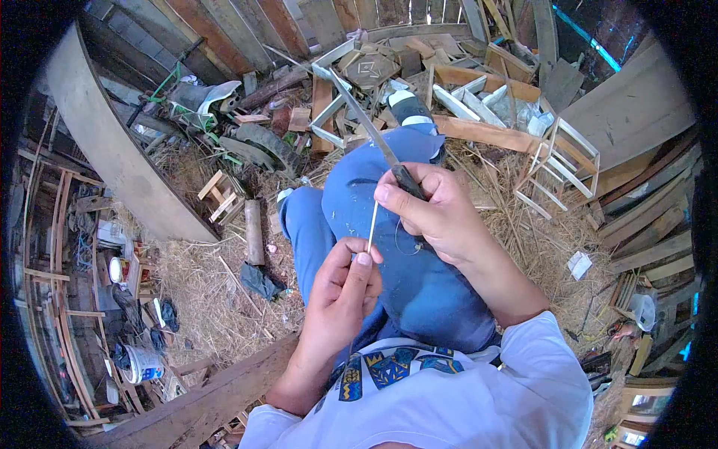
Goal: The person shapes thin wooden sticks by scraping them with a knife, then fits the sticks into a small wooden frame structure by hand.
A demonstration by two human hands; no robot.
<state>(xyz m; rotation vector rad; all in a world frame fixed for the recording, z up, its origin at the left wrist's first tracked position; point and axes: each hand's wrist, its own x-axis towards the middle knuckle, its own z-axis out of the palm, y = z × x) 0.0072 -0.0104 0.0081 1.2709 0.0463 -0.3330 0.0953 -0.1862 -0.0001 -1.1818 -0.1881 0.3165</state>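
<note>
My right hand (430,206) is closed round the dark handle of a knife (372,129), whose long narrow blade points up and away to the left. Between the fingertips of my left hand (345,283) is the lower end of a thin pale wooden stick (373,223). The stick stands nearly upright over my lap, its upper end by my right thumb; whether that thumb touches it I cannot tell. A fine curled strand (407,245) hangs below my right hand. Pale flecks lie on my blue trousers (359,196).
Straw (198,295) covers the ground around my legs. Ahead lie wood scraps (366,71) and white-painted frames (486,105). A curved board (123,142) rises at left, near a small wooden block frame (222,196) and a log (254,232). A white bucket (142,364) stands lower left.
</note>
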